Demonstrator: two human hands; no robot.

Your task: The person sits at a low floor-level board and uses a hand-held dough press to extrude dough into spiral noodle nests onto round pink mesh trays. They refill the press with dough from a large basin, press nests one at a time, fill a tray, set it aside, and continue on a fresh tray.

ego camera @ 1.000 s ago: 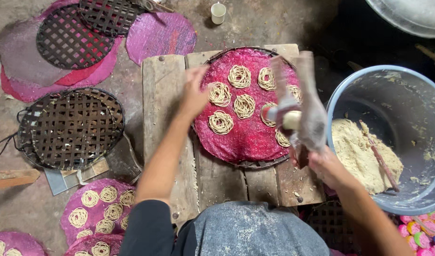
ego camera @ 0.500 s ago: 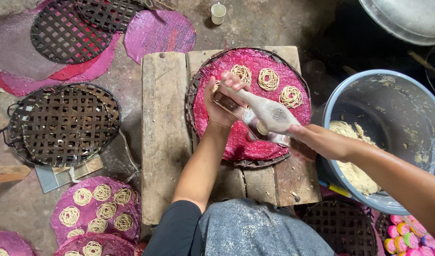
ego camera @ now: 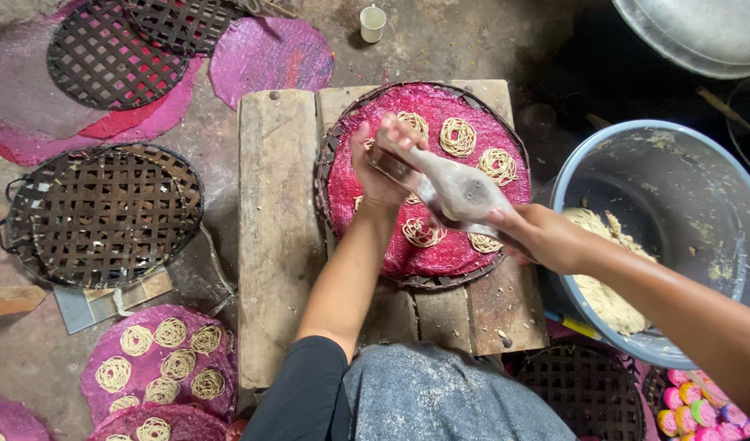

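Gripping dough press [ego camera: 452,189] over pink-lined tray [ego camera: 505,175] on bench [ego camera: 277,237]: left hand [ego camera: 383,163] clenched on far end, right hand [ego camera: 542,237] grasping near end; noodle coils [ego camera: 459,135] beneath.

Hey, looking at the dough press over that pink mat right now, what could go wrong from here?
1. The dough press is held over the pink mat among noodle coils already laid; the left hand could smudge nearby ones.
2. The woven tray reaches the wooden board's front edge, so downward pressure might tip it.
3. The right hand works beside the dough tub; an elbow might knock it.
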